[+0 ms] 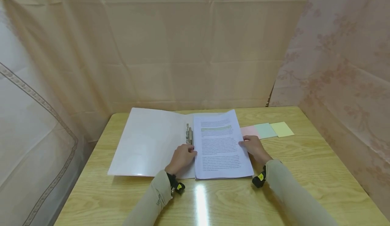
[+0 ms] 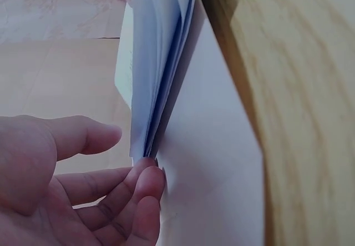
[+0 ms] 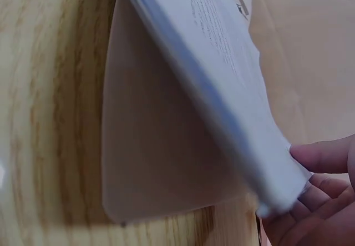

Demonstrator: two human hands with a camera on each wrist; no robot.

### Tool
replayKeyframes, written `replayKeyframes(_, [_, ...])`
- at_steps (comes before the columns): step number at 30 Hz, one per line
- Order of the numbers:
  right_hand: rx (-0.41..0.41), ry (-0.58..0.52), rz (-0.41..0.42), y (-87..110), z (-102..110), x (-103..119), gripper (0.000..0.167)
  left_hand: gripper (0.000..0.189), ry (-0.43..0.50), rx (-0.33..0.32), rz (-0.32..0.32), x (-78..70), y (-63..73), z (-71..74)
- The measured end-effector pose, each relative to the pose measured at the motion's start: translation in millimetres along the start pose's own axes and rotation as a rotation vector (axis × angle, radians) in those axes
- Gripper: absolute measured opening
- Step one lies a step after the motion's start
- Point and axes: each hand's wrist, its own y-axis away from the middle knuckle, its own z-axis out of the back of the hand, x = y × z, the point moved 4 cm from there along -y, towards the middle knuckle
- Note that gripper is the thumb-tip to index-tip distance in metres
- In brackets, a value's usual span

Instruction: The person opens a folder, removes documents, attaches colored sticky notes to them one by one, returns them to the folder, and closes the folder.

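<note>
White printed sheets (image 1: 217, 148) sit over the right side of the unfolded clip binder (image 1: 149, 144), beside its metal clip (image 1: 190, 136). The right hand (image 1: 255, 148) pinches their right edge, thumb above and fingers beneath. The left hand (image 1: 181, 156), loosely bent, touches the left edge with fingertips, thumb clear. Uneven lifting by the 2 hands could skew the fanned sheets.
</note>
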Motion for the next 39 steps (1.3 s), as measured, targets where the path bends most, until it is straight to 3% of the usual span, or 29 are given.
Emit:
replayKeyframes(19, [0.009, -0.034, 0.022, 4.0, 3, 4, 0.041, 0.035, 0.000, -0.027, 0.015, 2.4, 0.9, 4.3])
replayKeyframes(24, [0.007, -0.051, 0.034, 3.5, 4, 5, 0.040, 0.031, -0.006, -0.044, -0.007, 2.0, 2.7, 7.3])
replayKeyframes(34, [-0.002, -0.045, 0.057, 6.7, 5, 9, 0.042, 0.029, 0.026, -0.068, -0.005, 11.0, 9.2, 17.6])
replayKeyframes(39, [-0.011, -0.065, 0.028, 5.8, 7, 7, 0.043, 0.026, 0.063, -0.126, -0.019, 14.8, 9.9, 28.2])
